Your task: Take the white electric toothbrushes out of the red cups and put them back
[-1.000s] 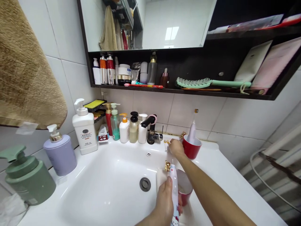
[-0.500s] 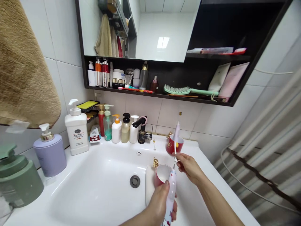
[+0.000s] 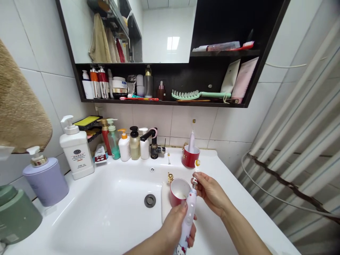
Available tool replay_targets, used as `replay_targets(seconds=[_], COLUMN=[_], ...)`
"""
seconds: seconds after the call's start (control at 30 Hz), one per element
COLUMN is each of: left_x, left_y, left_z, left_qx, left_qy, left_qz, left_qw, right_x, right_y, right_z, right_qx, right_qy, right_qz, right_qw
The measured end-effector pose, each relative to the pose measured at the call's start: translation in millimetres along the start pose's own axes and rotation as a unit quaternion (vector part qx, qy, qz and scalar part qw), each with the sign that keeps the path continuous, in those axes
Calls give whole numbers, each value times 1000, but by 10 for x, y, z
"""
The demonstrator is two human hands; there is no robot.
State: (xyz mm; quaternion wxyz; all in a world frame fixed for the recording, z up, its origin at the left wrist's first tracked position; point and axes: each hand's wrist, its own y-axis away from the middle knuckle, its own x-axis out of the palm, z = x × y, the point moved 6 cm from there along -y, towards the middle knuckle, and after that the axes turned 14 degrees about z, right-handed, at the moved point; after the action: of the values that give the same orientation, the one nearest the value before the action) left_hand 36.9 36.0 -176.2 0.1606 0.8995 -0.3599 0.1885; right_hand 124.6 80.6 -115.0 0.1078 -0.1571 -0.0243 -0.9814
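Note:
My left hand (image 3: 176, 226) is wrapped round the white cartoon-printed handle of an electric toothbrush (image 3: 186, 221), held upright over the sink's right rim. My right hand (image 3: 209, 191) pinches a small brush head (image 3: 197, 169) with a yellow tip, set at the top of that handle. Just behind the handle a red cup (image 3: 179, 191) with a white inside stands on the sink edge. A second red cup (image 3: 190, 156) farther back holds another white toothbrush body.
The white sink (image 3: 117, 209) has a drain (image 3: 150, 200) and a black tap (image 3: 153, 143). Pump bottles (image 3: 76, 148) and small bottles line the back left. A purple dispenser (image 3: 45, 179) stands at left. A dark shelf (image 3: 164, 95) above carries cosmetics and a green hairbrush (image 3: 199, 94). A towel (image 3: 18, 106) hangs left.
My right hand came back from beside the far red cup with the brush head and now holds it at the handle's top. The view shifted right and up.

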Motion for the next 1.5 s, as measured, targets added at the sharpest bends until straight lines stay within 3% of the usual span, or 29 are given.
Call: replay_targets(seconds=[0.37,0.97,1.17,1.5], left_x=[1,29,44,-35], left_y=[22,71,76,63], left_z=[-2,-96,-133,-235], left_qx=[-10,-13,-6,44], left_qy=[27,75,80,-26], left_qz=[0,6,13,10], left_qw=[1000,997,997,999], right_x=[14,175,290,260], right_y=[12,13,34,34], right_z=[-12,-21,-42,-54], right_qx=[-16,-35,0,-5], right_qy=[12,118,105,141], right_qz=[-44,-21,37,-48], right_qw=[999,992,994,989])
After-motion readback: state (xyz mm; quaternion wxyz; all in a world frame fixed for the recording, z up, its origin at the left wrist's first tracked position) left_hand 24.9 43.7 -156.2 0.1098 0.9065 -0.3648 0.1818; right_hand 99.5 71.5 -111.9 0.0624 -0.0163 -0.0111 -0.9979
